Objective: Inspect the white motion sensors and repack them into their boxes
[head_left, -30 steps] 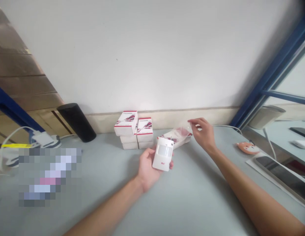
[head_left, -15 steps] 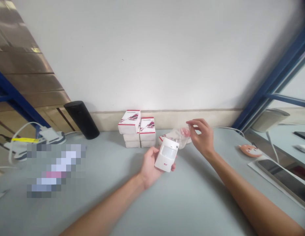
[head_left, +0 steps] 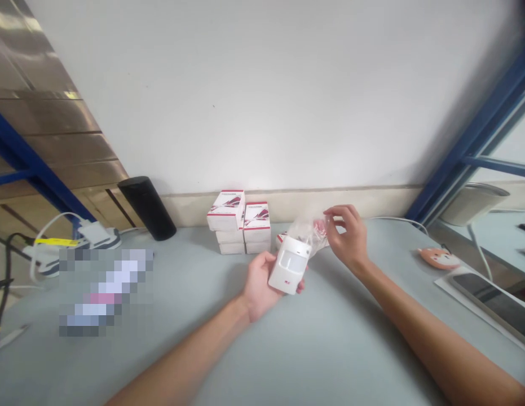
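Observation:
In my left hand (head_left: 262, 287) lies a white motion sensor (head_left: 290, 266), its lens window facing up, the thumb along one side and fingertips showing at the other. My right hand (head_left: 349, 237) is beyond it to the right, thumb and fingertips pinched on the edge of a clear plastic bag (head_left: 304, 225). The bag hangs behind the top of the sensor; whether the sensor's upper end is still inside it I cannot tell. Behind the bag, partly hidden, is a red and white box. Just left stand stacked white boxes (head_left: 226, 211) with red trim.
A black cylinder (head_left: 149, 208) stands at the back left, near a power strip with a white charger (head_left: 93, 231) and cables. A blurred-out item (head_left: 105, 290) lies on the left of the grey table (head_left: 262, 372). At right are a fox-faced item (head_left: 440, 257) and a phone (head_left: 490, 299).
The whole view has shifted slightly, moving the scene to the right. The bag stands a little taller between my right fingers and the sensor; both hands keep nearly the same pose.

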The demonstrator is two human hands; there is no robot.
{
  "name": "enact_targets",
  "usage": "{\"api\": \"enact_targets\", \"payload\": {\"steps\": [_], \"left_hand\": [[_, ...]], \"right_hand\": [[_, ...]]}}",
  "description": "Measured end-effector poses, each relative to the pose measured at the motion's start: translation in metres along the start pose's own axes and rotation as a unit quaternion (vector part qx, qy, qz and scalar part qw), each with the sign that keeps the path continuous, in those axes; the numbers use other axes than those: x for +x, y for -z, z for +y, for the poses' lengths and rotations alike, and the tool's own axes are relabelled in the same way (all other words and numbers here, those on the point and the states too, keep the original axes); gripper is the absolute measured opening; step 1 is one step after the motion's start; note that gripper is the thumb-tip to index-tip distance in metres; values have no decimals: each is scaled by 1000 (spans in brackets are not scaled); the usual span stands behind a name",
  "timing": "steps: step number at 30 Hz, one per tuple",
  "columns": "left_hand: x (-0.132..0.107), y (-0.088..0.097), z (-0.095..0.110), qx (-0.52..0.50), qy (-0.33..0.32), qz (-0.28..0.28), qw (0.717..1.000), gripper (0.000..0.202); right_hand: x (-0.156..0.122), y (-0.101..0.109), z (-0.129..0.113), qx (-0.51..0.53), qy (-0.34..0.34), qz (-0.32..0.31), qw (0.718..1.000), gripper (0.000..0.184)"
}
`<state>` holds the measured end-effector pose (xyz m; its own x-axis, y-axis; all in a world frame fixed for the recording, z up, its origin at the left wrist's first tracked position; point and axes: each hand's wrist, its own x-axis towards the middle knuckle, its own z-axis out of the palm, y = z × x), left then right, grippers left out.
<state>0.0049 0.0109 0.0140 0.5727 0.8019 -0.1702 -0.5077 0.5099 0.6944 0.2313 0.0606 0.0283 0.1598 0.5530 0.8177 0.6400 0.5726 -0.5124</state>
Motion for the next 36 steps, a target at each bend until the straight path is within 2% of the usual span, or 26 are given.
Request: {"api": "enact_targets", "payload": {"steps": [3, 6, 8, 9, 11, 13, 15, 21, 26, 29, 32, 36], "left_hand": [[0, 0, 3, 5, -14, 14, 1000, 48], [0, 0, 6, 26, -50, 19, 998, 44], [0, 1, 9, 46, -83, 22, 995, 42], [0, 2, 9, 57, -99, 23, 993, 41], [1, 4, 10, 81, -121, 30, 989, 43], [1, 5, 9, 99, -140, 55, 984, 46], [1, 6, 8, 102, -158, 91, 978, 46], [2, 10, 5, 112, -191, 137, 966, 41], [6, 17, -1, 161, -191, 165, 954, 35], [6, 18, -2, 176, -201, 167, 949, 29], [4, 16, -2, 191, -228, 160, 941, 36], [3, 14, -3, 209, -270, 160, 926, 45]], "right_hand": [[-1, 1, 1, -7, 29, -18, 999, 21], [0, 4, -1, -36, 36, -2, 999, 30], [0, 6, -6, -56, 41, 4, 998, 30], [0, 6, -10, -55, 44, -10, 997, 26], [-4, 4, -21, -29, 62, -81, 994, 20], [-10, -1, -33, 5, 87, -168, 982, 21], [-18, -8, -44, 20, 102, -210, 972, 23], [-37, -25, -53, 38, 50, -159, 985, 14], [-43, -25, -54, 49, 80, -193, 977, 13], [-44, -24, -58, 56, 56, -194, 978, 16], [-44, -27, -61, 73, 11, -191, 979, 23], [-48, -29, -61, 78, 27, -205, 975, 27]]}}
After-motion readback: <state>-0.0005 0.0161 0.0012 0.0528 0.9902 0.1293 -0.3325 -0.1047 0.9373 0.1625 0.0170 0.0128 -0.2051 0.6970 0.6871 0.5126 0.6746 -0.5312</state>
